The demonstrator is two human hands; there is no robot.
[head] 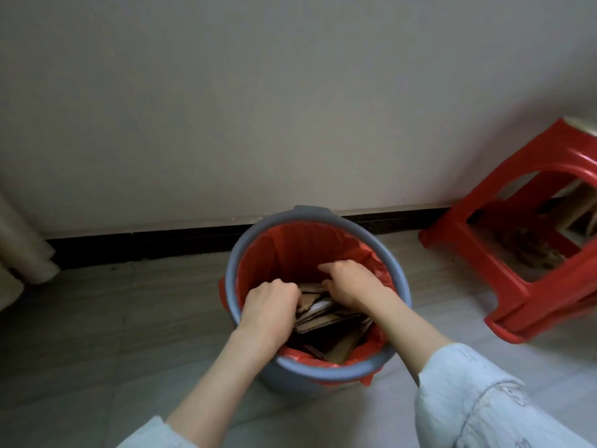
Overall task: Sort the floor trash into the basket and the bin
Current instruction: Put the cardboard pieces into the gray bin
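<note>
Two pale blue sleeves (pixel 478 392) at the bottom edge, forearms bare beyond them. Both hands are down inside the bin (pixel 318 371).

Left hand (pixel 269 310): fingers curled over the left edge of the cardboard (pixel 326 320), gripping it. Right hand (pixel 350 286): fingers bent down onto the top of the same stack; whether it grips or only presses, cannot tell.

Cardboard: brown, flat corrugated pieces, several layered at angles, one showing a white face. Exact count unclear; they overlap. All of it sits inside the bin, filling the lower part.

Bin: one, round, grey-blue plastic, a small tab on the far rim. One red liner (pixel 290 250), folded over the rim in places. It stands on the grey floor (pixel 97 334), near the dark skirting.

One red stool (pixel 517 286) to the right, apart from the bin, with brown scraps under it.
</note>
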